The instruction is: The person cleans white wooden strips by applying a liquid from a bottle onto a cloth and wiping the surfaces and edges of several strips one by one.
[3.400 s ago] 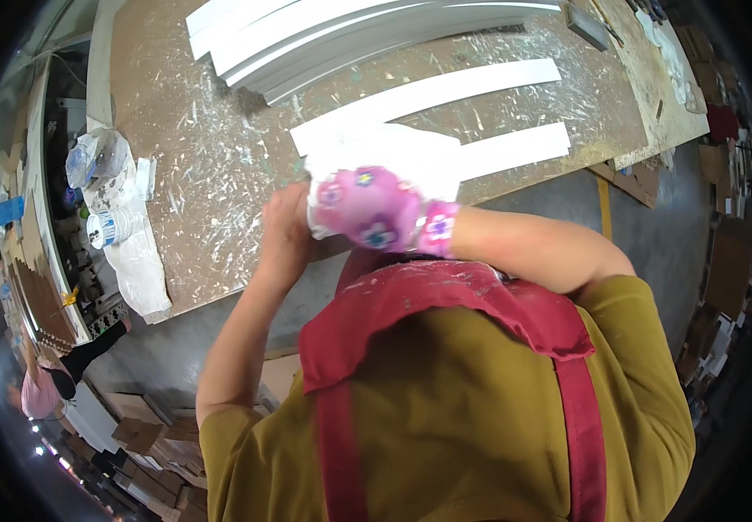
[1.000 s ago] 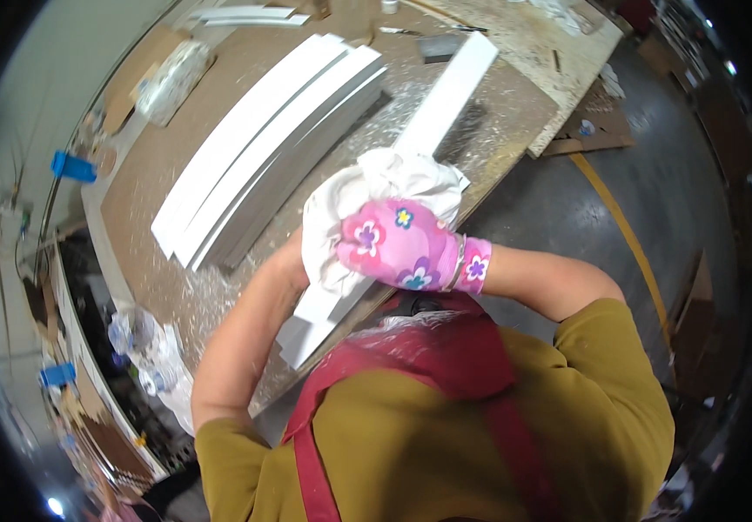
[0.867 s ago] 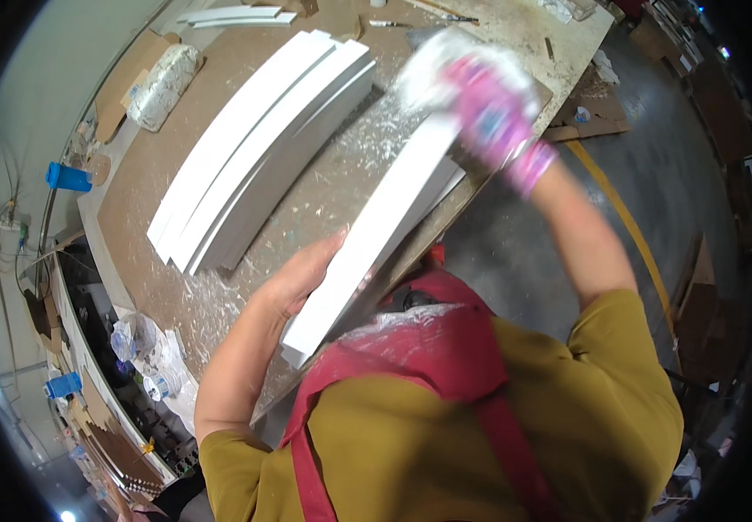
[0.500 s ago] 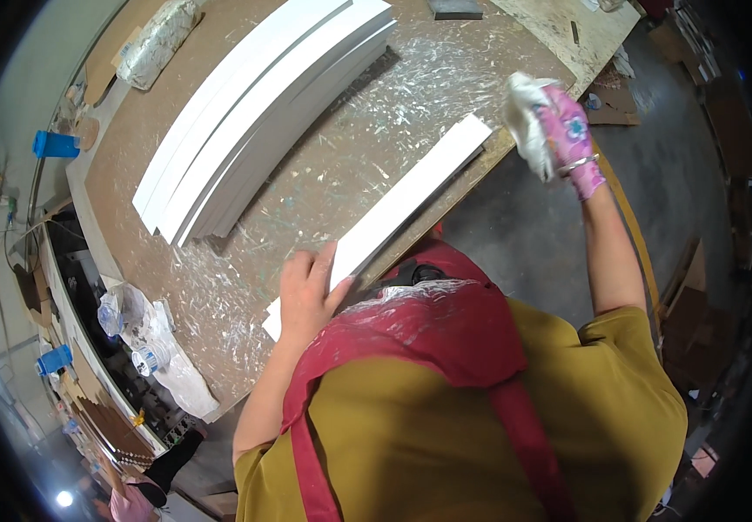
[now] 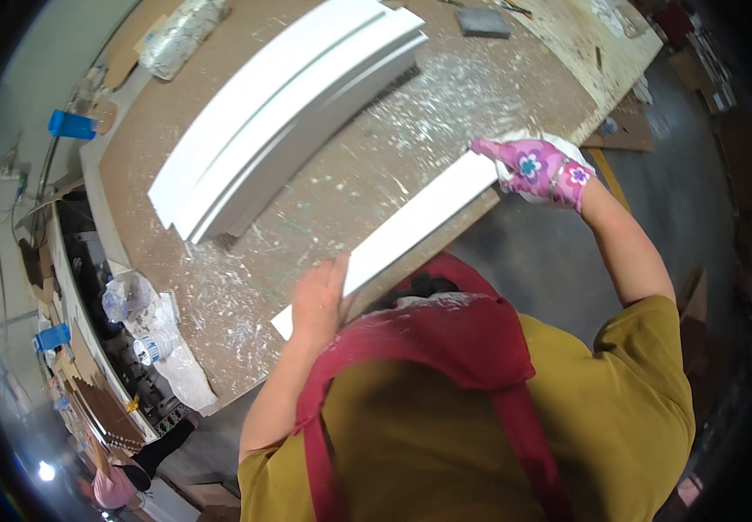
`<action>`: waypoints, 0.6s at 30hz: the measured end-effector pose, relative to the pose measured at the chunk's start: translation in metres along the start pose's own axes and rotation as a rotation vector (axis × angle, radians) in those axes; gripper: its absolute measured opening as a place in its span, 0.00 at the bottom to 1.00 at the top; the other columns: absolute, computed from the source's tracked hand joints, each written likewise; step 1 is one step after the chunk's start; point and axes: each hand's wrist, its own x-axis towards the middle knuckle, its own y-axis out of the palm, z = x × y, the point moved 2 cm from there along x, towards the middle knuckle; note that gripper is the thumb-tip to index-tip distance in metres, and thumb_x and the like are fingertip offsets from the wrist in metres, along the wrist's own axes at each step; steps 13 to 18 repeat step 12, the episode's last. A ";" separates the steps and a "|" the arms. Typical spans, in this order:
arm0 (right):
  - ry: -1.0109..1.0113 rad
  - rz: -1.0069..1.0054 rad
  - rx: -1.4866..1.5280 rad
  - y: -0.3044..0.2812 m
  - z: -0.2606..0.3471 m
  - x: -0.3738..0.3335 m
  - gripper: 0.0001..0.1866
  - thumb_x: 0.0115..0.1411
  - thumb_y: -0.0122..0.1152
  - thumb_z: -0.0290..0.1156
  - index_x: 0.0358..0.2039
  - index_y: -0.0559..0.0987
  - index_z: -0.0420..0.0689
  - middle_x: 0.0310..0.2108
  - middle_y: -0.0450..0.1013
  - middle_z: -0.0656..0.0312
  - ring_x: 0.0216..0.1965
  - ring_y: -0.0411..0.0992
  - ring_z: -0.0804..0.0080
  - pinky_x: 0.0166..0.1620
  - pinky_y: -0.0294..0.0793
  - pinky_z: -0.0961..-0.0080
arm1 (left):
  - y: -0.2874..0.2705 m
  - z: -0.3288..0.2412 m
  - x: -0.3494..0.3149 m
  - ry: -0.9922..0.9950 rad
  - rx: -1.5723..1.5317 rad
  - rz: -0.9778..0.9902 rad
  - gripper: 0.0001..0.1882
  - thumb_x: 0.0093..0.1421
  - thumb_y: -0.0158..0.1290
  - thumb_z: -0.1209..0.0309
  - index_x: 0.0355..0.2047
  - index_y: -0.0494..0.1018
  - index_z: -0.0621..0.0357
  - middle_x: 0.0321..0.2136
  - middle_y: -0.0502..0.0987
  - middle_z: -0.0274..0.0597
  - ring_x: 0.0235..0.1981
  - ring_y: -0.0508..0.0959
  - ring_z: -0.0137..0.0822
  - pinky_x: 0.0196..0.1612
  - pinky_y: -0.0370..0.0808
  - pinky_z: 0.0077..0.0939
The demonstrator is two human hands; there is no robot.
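A long white board (image 5: 424, 216) lies slantwise along the near edge of the paint-spattered table (image 5: 332, 196). Near its lower-left end my bare left hand (image 5: 318, 300) grips it, fingers over the top. My right hand (image 5: 533, 165), in a pink flowered glove, is closed on a crumpled white cloth (image 5: 566, 146) and presses it against the board's far right end. The glove hides that end and much of the cloth. Beyond the board stands a stack of curved white strips (image 5: 263, 122).
A dark grey block (image 5: 483, 23) sits at the table's far side. A wrapped roll (image 5: 183, 39) and a blue container (image 5: 71, 124) are at the far left. Nearer, a small white tub (image 5: 147, 350) rests on white sheeting. A person in pink (image 5: 115, 487) is at lower left.
My right hand has come in from the right with the cloth, down onto the board's far end. My left hand stays on the board. The whole view has shifted slightly.
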 end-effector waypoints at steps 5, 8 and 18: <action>-0.021 0.025 -0.314 0.008 -0.020 0.015 0.33 0.51 0.57 0.25 0.60 0.60 0.46 0.50 0.69 0.50 0.46 0.70 0.54 0.50 0.69 0.67 | -0.007 -0.005 0.000 -0.055 -0.024 0.001 0.33 0.43 0.61 0.72 0.51 0.63 0.60 0.39 0.71 0.52 0.39 0.72 0.52 0.41 0.68 0.41; 0.067 -0.103 -0.252 -0.023 -0.002 0.003 0.29 0.54 0.56 0.24 0.58 0.63 0.52 0.42 0.74 0.54 0.40 0.74 0.60 0.45 0.74 0.69 | -0.043 -0.005 0.009 -0.094 0.018 -0.028 0.35 0.44 0.62 0.69 0.53 0.62 0.60 0.47 0.69 0.53 0.47 0.69 0.53 0.49 0.65 0.42; 0.150 -0.315 -0.165 -0.102 -0.031 -0.016 0.27 0.55 0.59 0.45 0.54 0.70 0.51 0.48 0.71 0.49 0.51 0.70 0.62 0.53 0.70 0.69 | -0.107 0.042 0.040 -0.159 0.212 -0.348 0.44 0.48 0.60 0.57 0.61 0.54 0.59 0.61 0.58 0.52 0.61 0.57 0.52 0.62 0.53 0.46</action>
